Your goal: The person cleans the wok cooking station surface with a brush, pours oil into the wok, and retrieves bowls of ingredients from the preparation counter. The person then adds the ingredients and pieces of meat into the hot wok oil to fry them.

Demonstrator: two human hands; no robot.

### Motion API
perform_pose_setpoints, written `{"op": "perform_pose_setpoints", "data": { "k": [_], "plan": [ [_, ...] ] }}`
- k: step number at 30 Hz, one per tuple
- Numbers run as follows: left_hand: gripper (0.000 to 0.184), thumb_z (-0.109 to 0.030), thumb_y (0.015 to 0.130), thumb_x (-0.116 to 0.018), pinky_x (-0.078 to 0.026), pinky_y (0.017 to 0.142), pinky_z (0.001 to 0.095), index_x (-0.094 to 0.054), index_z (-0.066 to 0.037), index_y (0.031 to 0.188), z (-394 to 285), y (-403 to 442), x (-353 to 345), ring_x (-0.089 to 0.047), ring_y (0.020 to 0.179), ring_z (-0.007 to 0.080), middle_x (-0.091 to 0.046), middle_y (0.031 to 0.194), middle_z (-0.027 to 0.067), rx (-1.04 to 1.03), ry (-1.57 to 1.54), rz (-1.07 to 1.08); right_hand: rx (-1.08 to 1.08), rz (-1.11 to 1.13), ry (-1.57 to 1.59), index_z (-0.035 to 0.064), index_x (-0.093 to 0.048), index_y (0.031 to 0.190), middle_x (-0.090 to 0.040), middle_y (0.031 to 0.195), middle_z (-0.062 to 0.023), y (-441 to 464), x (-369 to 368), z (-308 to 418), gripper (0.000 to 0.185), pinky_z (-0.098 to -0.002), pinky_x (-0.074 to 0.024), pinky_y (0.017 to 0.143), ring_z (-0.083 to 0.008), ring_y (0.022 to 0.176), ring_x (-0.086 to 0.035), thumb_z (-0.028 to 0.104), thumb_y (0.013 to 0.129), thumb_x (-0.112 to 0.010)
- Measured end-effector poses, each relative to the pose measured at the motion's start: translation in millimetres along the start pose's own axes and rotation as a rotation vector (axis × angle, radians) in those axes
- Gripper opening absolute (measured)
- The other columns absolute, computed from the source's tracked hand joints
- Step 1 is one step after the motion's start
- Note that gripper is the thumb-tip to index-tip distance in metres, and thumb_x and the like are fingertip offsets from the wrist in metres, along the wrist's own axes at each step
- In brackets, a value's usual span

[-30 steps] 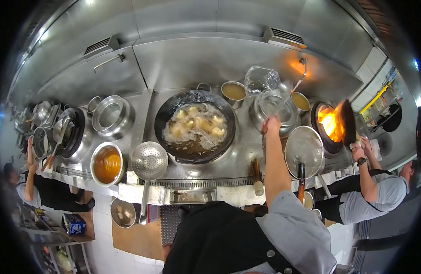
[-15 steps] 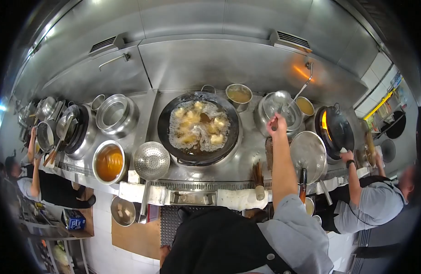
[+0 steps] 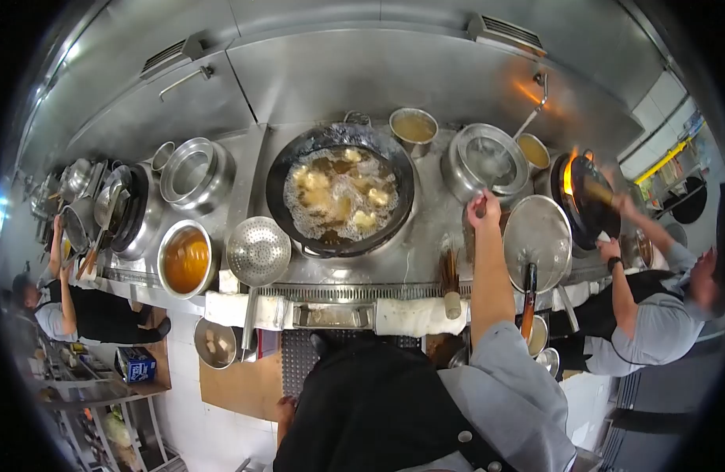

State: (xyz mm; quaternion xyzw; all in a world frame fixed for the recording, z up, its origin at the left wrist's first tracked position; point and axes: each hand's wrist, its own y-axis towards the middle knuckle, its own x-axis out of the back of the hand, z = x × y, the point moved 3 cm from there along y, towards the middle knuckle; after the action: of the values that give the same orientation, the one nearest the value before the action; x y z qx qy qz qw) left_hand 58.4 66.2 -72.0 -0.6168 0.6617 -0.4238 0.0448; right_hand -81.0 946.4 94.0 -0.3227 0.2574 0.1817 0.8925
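Clearly, the person's right hand (image 3: 485, 211) has its fingers curled around the brown handle end of a ladle (image 3: 480, 208), just at the near side of a round metal pot (image 3: 459, 175); the far part of the ladle runs toward the pot's mouth, where its bowl is too blurred to make out. The left hand (image 3: 286, 410) hangs low beside the black apron (image 3: 362, 393), only partly in view, so I cannot tell whether its fingers are apart or together. In the middle of the steel table (image 3: 402, 271) sits a large dark wok (image 3: 277, 189), where pale golden pieces (image 3: 365, 219) float in bubbling oil. Behind the wok's right side stands a smaller pot (image 3: 394, 135) with cloudy liquid. A mesh strainer (image 3: 538, 232) lies to the right of the forearm, and a bamboo brush (image 3: 449, 271) stands to its left, near a folded white cloth (image 3: 421, 316). Left of the wok are a perforated skimmer (image 3: 258, 252), a bowl (image 3: 163, 256) of amber liquid and stacked metal basins (image 3: 214, 167). At the far right, a co-worker (image 3: 654, 315) handles another wok (image 3: 595, 193) beside an orange flame (image 3: 568, 175); at the far left, a second co-worker (image 3: 103, 316) reaches toward pans.
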Motion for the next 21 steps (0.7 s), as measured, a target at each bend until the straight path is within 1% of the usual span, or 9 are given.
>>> {"op": "perform_pose_setpoints", "data": {
  "k": [2, 5, 6, 7, 10, 16, 17, 19, 21],
  "plan": [
    [0.030, -0.027, 0.095, -0.068, -0.053, 0.067, 0.0370, -0.074, 0.000, 0.106, 70.1, 35.1, -2.1, -0.070, 0.078, 0.0218, -0.073, 0.086, 0.0103, 0.000, 0.199, 0.048, -0.051, 0.223, 0.374, 0.0127, -0.053, 0.074, -0.053, 0.063, 0.0015, -17.9, 3.3, -4.7, 0.030, -0.0299, -0.0452, 0.056, -0.0137, 0.057, -0.054, 0.023, 0.102, -0.058],
    [0.039, -0.035, 0.097, -0.064, -0.054, 0.079, 0.0380, -0.074, 0.000, 0.110, 78.9, 35.3, 4.8, -0.071, 0.091, 0.0231, -0.075, 0.090, 0.0113, 0.103, 0.413, 0.100, -0.106, 0.356, 0.491, 0.0132, -0.052, 0.082, -0.050, 0.066, 0.0030, -44.8, 12.0, -15.7, 0.026, -0.0302, -0.0443, 0.053, -0.0121, 0.054, -0.050, 0.026, 0.105, -0.055],
    [0.042, -0.037, 0.098, -0.063, -0.054, 0.083, 0.0383, -0.075, 0.000, 0.112, 86.2, 36.7, 9.4, -0.072, 0.096, 0.0235, -0.075, 0.091, 0.0117, 0.177, 0.435, 0.108, -0.100, 0.422, 0.514, 0.0097, -0.060, 0.092, -0.051, 0.068, 0.0030, -61.1, 12.3, -17.3, 0.023, -0.0307, -0.0452, 0.055, -0.0122, 0.056, -0.050, 0.028, 0.106, -0.054],
    [0.040, -0.037, 0.099, -0.062, -0.053, 0.079, 0.0376, -0.074, 0.000, 0.111, 86.5, 41.0, 17.6, -0.070, 0.092, 0.0226, -0.075, 0.091, 0.0109, 0.102, 0.539, 0.149, -0.089, 0.416, 0.516, 0.0097, -0.060, 0.092, -0.051, 0.068, 0.0030, -77.9, 13.2, -19.9, 0.023, -0.0307, -0.0452, 0.055, -0.0122, 0.056, -0.050, 0.028, 0.106, -0.054],
    [0.037, -0.037, 0.100, -0.059, -0.051, 0.069, 0.0354, -0.072, -0.003, 0.108, 71.4, 79.0, 43.4, -0.067, 0.082, 0.0199, -0.072, 0.088, 0.0086, -0.053, 0.589, 0.197, -0.084, 0.708, 0.557, 0.0042, -0.067, 0.119, -0.052, 0.074, 0.0023, -124.5, 14.9, -33.7, 0.029, -0.0310, -0.0462, 0.063, -0.0127, 0.061, -0.050, 0.026, 0.106, -0.055],
    [0.031, -0.036, 0.102, -0.054, -0.046, 0.048, 0.0311, -0.069, -0.009, 0.102, 56.5, 205.7, 82.8, -0.059, 0.062, 0.0143, -0.066, 0.083, 0.0039, 0.054, -0.077, 0.169, -0.188, 0.626, 0.556, 0.0014, -0.065, 0.121, -0.052, 0.076, 0.0026, -243.0, 25.2, -88.5, 0.032, -0.0297, -0.0450, 0.061, -0.0117, 0.063, -0.050, 0.027, 0.108, -0.053],
    [0.026, -0.031, 0.097, -0.061, -0.046, 0.048, 0.0305, -0.069, -0.007, 0.104, 25.9, 202.3, 101.2, -0.060, 0.060, 0.0153, -0.067, 0.084, 0.0048, 0.038, -0.105, 0.238, -0.198, 0.619, 0.544, 0.0019, -0.065, 0.121, -0.052, 0.076, 0.0027, -256.3, 35.2, -102.6, 0.032, -0.0287, -0.0448, 0.061, -0.0115, 0.063, -0.050, 0.028, 0.108, -0.052],
    [0.023, -0.024, 0.093, -0.065, -0.046, 0.049, 0.0312, -0.068, -0.004, 0.104, -6.7, 198.2, 116.5, -0.061, 0.060, 0.0164, -0.068, 0.083, 0.0062, 0.012, -0.095, 0.144, -0.213, 0.588, 0.496, 0.0022, -0.066, 0.116, -0.052, 0.073, 0.0028, -292.5, 51.3, -133.5, 0.031, -0.0277, -0.0439, 0.059, -0.0113, 0.061, -0.050, 0.029, 0.108, -0.052],
    [0.023, -0.022, 0.092, -0.066, -0.047, 0.049, 0.0318, -0.068, -0.004, 0.106, -21.3, 201.5, 129.8, -0.062, 0.060, 0.0169, -0.068, 0.082, 0.0062, 0.035, -0.069, 0.141, -0.183, 0.399, 0.272, 0.0063, -0.065, 0.105, -0.050, 0.069, 0.0032, -334.1, 66.3, -162.6, 0.025, -0.0285, -0.0439, 0.056, -0.0114, 0.058, -0.049, 0.029, 0.107, -0.054]
  ]
}}
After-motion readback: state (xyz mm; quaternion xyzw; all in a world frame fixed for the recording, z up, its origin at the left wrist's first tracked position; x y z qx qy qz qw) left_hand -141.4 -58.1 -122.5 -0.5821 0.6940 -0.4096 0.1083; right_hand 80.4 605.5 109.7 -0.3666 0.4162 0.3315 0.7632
